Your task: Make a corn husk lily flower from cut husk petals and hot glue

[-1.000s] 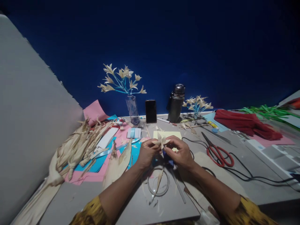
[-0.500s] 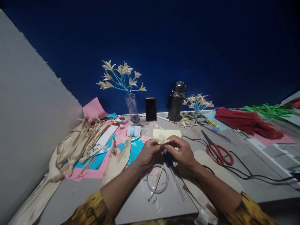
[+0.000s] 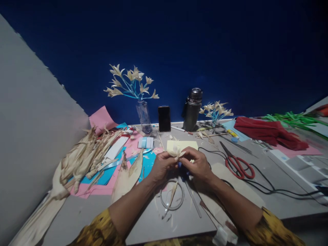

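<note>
Both hands meet over the middle of the table, pinching a small pale flower that looks made of dried corn husk [image 3: 176, 152]. My left hand [image 3: 163, 166] grips its left side with thumb and forefinger. On the other side, my right hand [image 3: 196, 164] pinches near the flower's base. Behind the flower lies a pale yellow pad [image 3: 188, 145]. Below my hands are a coil of grey wire [image 3: 183, 198] and a thin metal rod [image 3: 194, 200]. A dark blue object [image 3: 183, 172] shows partly under the right fingers; its kind is hidden.
Dried corn husks [image 3: 82, 160] and coloured paper [image 3: 102, 186] cover the left. A glass vase [image 3: 144, 118] of husk flowers, a phone [image 3: 164, 119] and a flask [image 3: 192, 111] stand along the wall. Red-handled scissors [image 3: 239, 166], black cable [image 3: 274, 192] and red cloth [image 3: 266, 133] lie right.
The flower's petals look slightly more spread between the fingers. Both hands stay in nearly the same place, and the view has shifted very slightly.
</note>
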Tool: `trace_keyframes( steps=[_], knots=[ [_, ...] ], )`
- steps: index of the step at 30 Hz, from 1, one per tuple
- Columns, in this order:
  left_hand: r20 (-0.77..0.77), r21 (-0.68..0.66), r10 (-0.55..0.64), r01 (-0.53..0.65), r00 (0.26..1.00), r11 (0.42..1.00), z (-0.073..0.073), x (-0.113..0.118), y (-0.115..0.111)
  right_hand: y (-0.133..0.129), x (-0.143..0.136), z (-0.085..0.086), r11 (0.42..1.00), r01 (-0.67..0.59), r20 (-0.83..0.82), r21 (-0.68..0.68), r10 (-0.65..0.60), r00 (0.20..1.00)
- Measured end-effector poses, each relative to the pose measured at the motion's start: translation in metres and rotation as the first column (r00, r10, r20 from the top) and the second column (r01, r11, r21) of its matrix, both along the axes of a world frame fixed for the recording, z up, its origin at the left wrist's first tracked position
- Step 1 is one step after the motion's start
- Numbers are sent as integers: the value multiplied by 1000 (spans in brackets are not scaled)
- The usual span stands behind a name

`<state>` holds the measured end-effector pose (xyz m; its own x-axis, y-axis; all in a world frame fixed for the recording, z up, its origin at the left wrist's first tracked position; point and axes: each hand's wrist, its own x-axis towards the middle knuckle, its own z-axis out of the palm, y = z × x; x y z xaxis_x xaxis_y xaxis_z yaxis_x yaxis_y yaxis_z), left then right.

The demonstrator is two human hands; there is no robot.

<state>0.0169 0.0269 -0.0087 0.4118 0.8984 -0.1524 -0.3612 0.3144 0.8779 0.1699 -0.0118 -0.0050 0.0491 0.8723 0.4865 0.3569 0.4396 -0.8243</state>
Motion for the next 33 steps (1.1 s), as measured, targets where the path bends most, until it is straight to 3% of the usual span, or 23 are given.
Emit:
trace_keyframes(
  steps=[15, 23, 27, 30, 33],
  knots=[
    [39, -28, 3, -2, 999, 1000, -1, 1, -2, -3, 1, 5, 999, -23, 77, 43, 19, 997],
    [134, -101, 16, -3, 991, 995, 0, 3, -3, -3, -1, 0, 988, 1, 59, 152, -10, 998],
    [107, -104, 78, -67, 991, 992, 1, 4, -4, -3, -2, 4, 996, 28, -71, -79, -33, 997],
    [84, -118, 125, -115, 989, 986, 1, 4, -4, -2, -5, 5, 958, -54, -232, -283, -14, 973],
    [70, -109, 131, -123, 989, 986, -1, 4, -4, 0, -6, 1, 915, -147, -365, -377, -1, 931]
  ],
)
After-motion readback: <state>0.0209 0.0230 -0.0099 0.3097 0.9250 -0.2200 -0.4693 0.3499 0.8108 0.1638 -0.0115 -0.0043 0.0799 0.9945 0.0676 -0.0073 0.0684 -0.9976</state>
